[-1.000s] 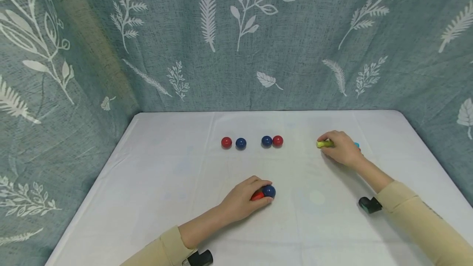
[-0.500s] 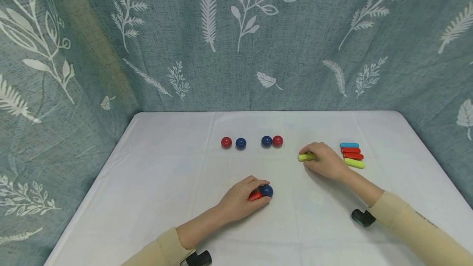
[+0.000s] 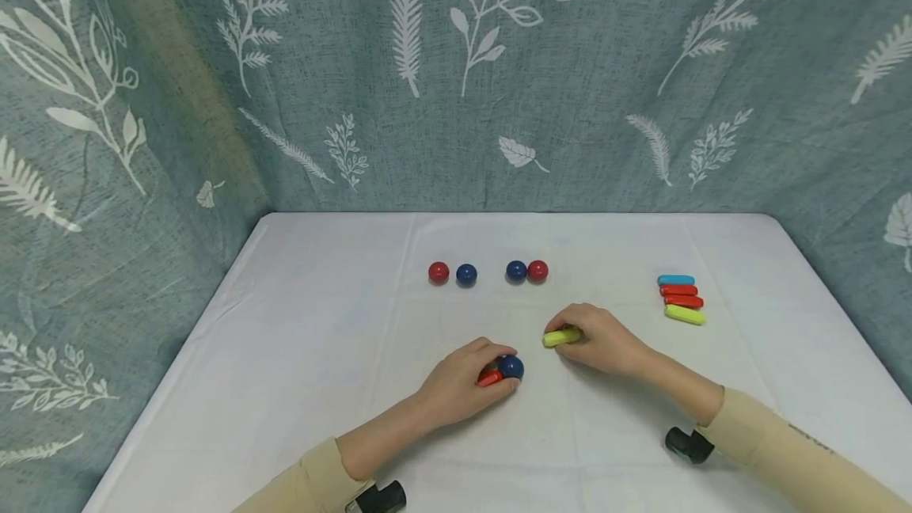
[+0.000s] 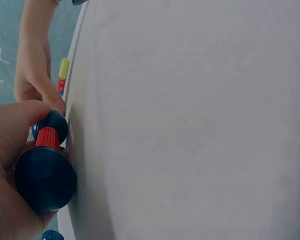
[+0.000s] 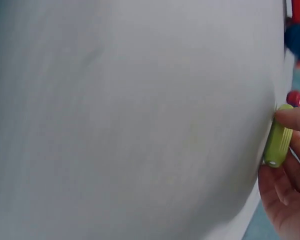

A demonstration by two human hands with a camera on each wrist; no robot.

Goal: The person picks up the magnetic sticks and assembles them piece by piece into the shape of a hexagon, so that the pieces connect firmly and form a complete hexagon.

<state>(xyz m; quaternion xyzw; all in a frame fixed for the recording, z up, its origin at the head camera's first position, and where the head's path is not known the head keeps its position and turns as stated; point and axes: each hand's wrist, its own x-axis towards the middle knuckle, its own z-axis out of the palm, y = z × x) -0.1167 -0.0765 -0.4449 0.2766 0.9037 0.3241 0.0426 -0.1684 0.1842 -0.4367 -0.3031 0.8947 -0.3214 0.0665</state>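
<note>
At the middle of the table my left hand [image 3: 463, 382] holds a red ribbed rod [image 4: 48, 137] joined between two dark blue balls. In the left wrist view, the nearer blue ball [image 4: 45, 179] and the farther blue ball [image 4: 52, 125] both show; thumb and fingers curl round the piece. A short way to the right, my right hand [image 3: 598, 339] pinches a yellow-green rod [image 3: 561, 337] between thumb and fingers. The right wrist view shows this rod [image 5: 278, 142] with a small hole in its end. A gap separates the rod from the blue ball [image 3: 511, 367] in the head view.
Toward the back lie a red ball [image 3: 438, 273], a blue ball [image 3: 466, 275], and a blue ball [image 3: 516, 271] close against a red ball [image 3: 537, 271]. At right are a blue rod [image 3: 675, 280], two red rods [image 3: 679, 290] and a yellow-green rod [image 3: 685, 314] on the white table [image 3: 285, 339].
My right hand has brought the yellow-green rod left and nearer to me from the rod group, toward my left hand. The left hand has shifted only slightly left with its piece.
</note>
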